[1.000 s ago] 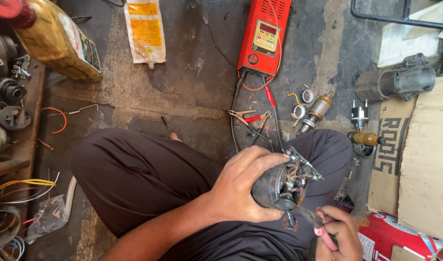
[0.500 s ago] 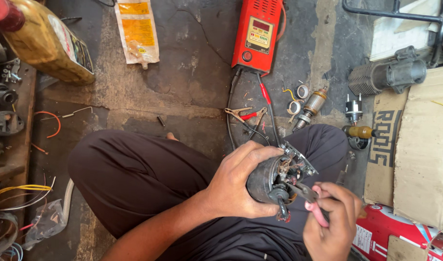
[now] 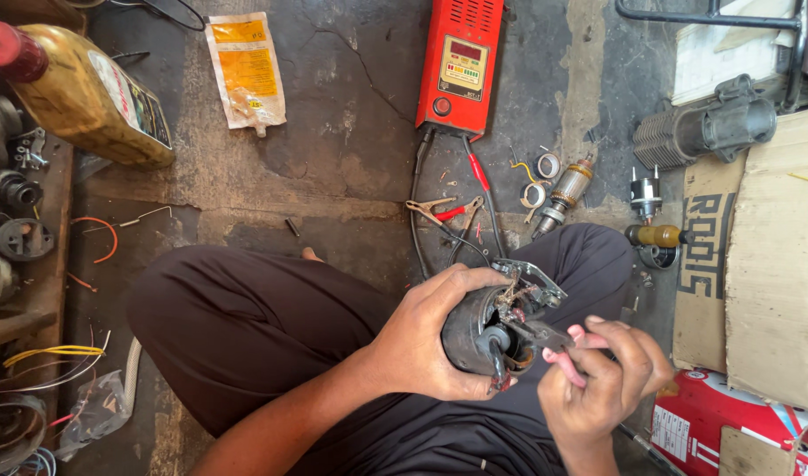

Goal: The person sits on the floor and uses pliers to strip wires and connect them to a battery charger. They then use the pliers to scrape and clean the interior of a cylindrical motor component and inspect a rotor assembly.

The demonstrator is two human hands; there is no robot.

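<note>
A red tester box (image 3: 461,66) with a pale panel lies far on grey concrete floor (image 3: 351,132). A yellow bottle (image 3: 91,97) with a red cap sits far left. Dark brown trousers (image 3: 245,326) fill the near middle. Tan cardboard (image 3: 774,264) lies right.

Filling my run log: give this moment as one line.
left hand: grips dark motor housing | right hand: pink-handled pliers at housing's open end | red tester on floor
</note>
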